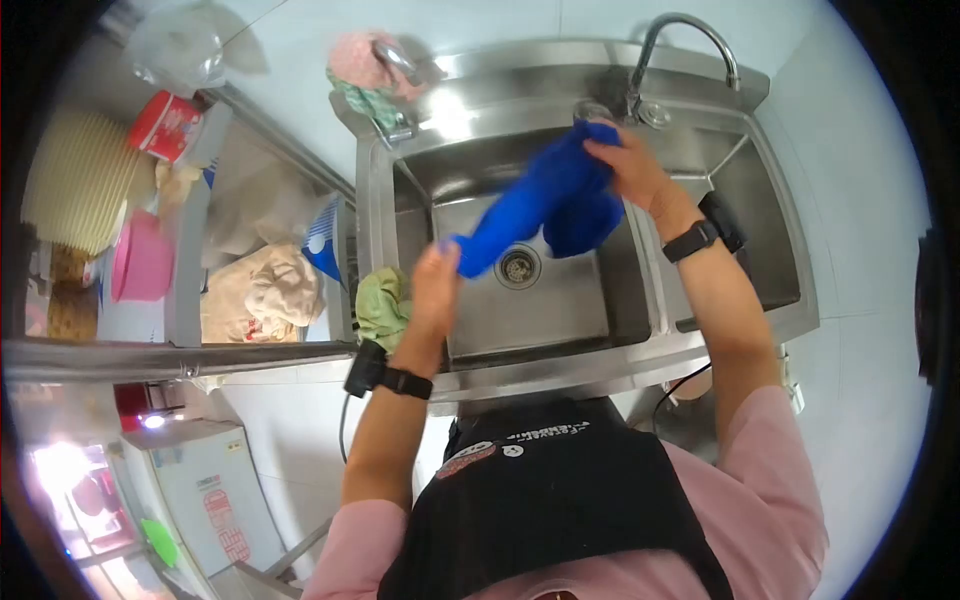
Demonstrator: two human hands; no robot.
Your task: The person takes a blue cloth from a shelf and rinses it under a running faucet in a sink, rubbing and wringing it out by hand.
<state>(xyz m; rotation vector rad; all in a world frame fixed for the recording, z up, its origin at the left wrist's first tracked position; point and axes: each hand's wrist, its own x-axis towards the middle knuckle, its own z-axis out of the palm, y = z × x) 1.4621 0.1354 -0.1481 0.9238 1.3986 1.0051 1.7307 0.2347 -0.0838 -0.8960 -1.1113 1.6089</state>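
A blue cloth [540,195] is stretched between both my hands over the left basin of the steel sink [480,345]. My left hand [436,285] grips its lower left end, fingers closed. At the upper right end, my right hand [628,165] pinches the fabric near the divider between the basins. Part of the cloth hangs in a loose fold and looks slightly blurred. Below it the round drain [518,267] shows on the basin floor. A green cloth [382,308] lies over the sink's left rim, close to my left hand.
A curved tap [690,20] rises behind the right basin, which holds a dark object [722,222]. Pink and green cloths [368,75] hang around another tap at the back left. Shelving on the left carries stacked plates [80,180], a pink container [143,257] and bags.
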